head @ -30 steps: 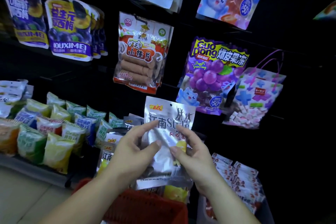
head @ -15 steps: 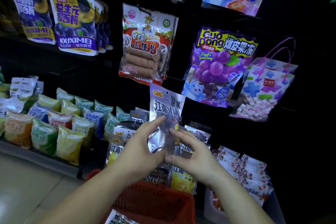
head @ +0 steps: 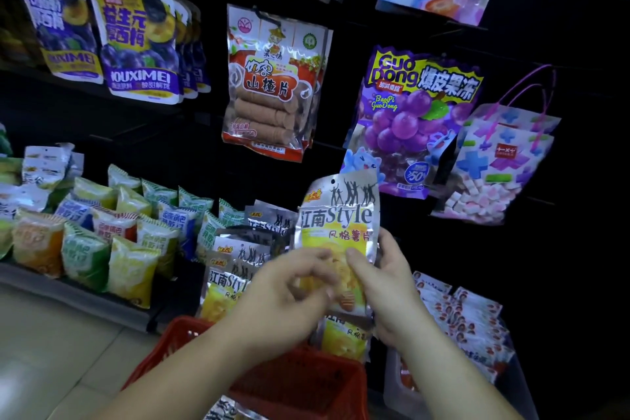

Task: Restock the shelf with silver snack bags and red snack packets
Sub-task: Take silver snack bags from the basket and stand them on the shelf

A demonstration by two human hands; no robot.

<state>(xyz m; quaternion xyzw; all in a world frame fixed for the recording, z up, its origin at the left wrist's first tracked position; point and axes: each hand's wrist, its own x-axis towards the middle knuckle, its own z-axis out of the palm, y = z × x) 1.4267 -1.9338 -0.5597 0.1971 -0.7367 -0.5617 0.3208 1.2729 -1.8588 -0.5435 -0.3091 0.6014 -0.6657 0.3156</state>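
A silver snack bag (head: 337, 215) with a yellow chip picture stands upright with its printed front toward me, in front of the lower shelf. My right hand (head: 385, 280) grips its lower right edge, thumb on the front. My left hand (head: 283, 293) is blurred at the bag's lower left with curled fingers; its hold is unclear. Several more silver bags (head: 238, 256) stand in a row on the shelf just left of it. Red snack packets (head: 467, 320) fill a bin at the lower right. Below my arms, a red basket (head: 306, 382) holds another silver bag (head: 225, 411).
Small colourful packets (head: 102, 235) line the shelf tray at the left. Hanging above are plum bags (head: 136, 44), a hawthorn bag (head: 272, 85), a grape jelly bag (head: 409, 119) and a marshmallow bag (head: 494, 164). Tiled floor lies at the lower left.
The silver bag has been turned from its plain back to its printed front and shifted right. My left hand has slid down to the bag's lower left corner.
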